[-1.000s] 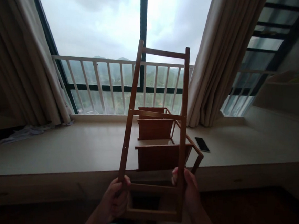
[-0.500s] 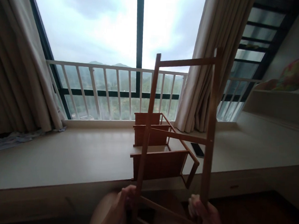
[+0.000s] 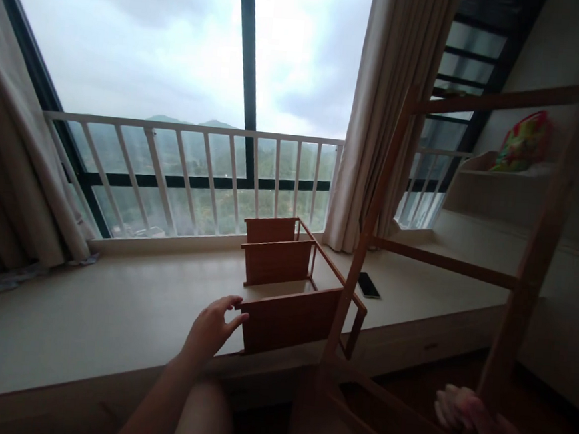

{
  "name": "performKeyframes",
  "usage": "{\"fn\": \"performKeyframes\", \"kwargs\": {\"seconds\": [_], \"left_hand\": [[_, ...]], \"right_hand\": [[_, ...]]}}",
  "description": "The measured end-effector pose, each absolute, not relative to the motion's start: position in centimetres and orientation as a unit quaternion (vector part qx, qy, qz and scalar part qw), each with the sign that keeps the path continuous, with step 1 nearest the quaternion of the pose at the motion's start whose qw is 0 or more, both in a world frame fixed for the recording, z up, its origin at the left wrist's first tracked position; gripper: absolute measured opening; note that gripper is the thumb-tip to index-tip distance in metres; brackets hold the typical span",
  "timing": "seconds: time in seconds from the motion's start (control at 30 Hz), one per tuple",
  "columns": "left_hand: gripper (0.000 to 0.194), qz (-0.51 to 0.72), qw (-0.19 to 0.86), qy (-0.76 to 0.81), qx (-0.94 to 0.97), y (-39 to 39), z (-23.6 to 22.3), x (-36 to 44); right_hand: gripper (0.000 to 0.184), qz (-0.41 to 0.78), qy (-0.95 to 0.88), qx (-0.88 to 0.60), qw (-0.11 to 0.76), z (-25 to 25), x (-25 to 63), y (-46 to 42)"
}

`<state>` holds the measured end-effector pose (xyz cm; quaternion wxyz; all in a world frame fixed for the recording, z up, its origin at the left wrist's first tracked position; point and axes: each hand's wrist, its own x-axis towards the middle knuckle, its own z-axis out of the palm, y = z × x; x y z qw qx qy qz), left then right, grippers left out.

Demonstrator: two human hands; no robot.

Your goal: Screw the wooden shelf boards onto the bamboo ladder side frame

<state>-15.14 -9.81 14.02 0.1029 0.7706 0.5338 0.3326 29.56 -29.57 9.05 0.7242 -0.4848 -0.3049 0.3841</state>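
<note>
My right hand is closed round one upright of a brown wooden ladder-shaped frame, which leans across the right side of the head view. Its lower end is dim and partly out of sight. My left hand reaches to the near left corner of a wooden shelf unit lying on the window ledge. Thumb and fingers are apart at that corner, the fingertips at the board's upper edge; whether they press on it I cannot tell. Several brown boards stand on edge in the unit, joined at the right by a side frame.
A dark phone lies on the pale ledge right of the shelf unit. Behind are a white railing, windows and beige curtains. A colourful bag sits on a shelf at the right. My knees are below the ledge.
The ladder-shaped frame has swung to the right and closer, held by my right hand. My left hand has let go of it and moved to the shelf unit's left corner. The view has turned right.
</note>
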Motion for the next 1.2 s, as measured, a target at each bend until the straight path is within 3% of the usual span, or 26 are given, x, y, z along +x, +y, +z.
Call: {"fn": "performKeyframes", "kwargs": {"seconds": [0.2,0.43,0.77,1.2], "left_hand": [[0.025,0.329,0.197,0.519,0.764,-9.0,13.8,-14.0],[0.032,0.349,0.16,0.544,0.747,-10.3,13.8,-13.7],[0.025,0.37,0.185,0.55,0.725,-13.8,13.3,-14.2],[0.022,0.378,0.184,0.573,0.704,-17.5,13.0,-14.2]], "right_hand": [[0.049,0.413,-0.29,-0.51,0.697,7.0,29.2,-29.3],[0.056,0.451,-0.308,-0.497,0.674,5.0,27.3,-27.5],[0.052,0.49,-0.288,-0.455,0.685,2.4,25.6,-24.2],[0.059,0.56,-0.384,-0.362,0.639,2.7,24.7,-17.5]]}}
